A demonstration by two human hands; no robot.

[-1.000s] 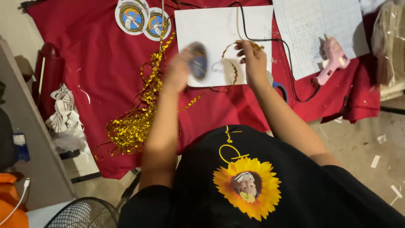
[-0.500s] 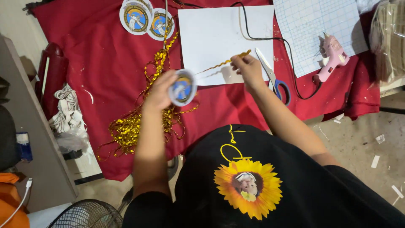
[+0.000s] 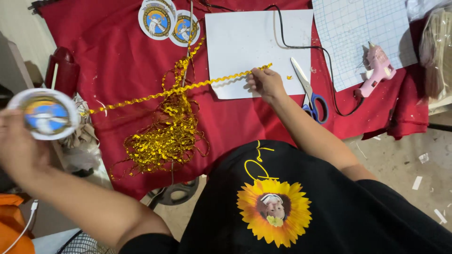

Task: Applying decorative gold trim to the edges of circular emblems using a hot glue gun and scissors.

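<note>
Pinching gold trim [image 3: 188, 87] against white paper [image 3: 245, 47], the right hand [image 3: 264, 83] sits beside scissors [image 3: 308, 94]. Far apart, the left hand [image 3: 19, 146] grips a round badge [image 3: 44, 114].

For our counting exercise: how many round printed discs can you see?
3. One round disc is held in the left hand; two discs lie overlapping on the red cloth. Others may be out of view.

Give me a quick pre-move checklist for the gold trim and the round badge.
1. Left hand grips round badge: ok.
2. Right hand pinches gold trim over the white sheet: ok.
3. Trim taut between hands: ok.
4. Trim joined to badge edge: cannot tell.
5. Trim free of the loose gold pile: not ok, it crosses over it.
6. Scissors and pink glue gun beside the right hand: ok.
</note>
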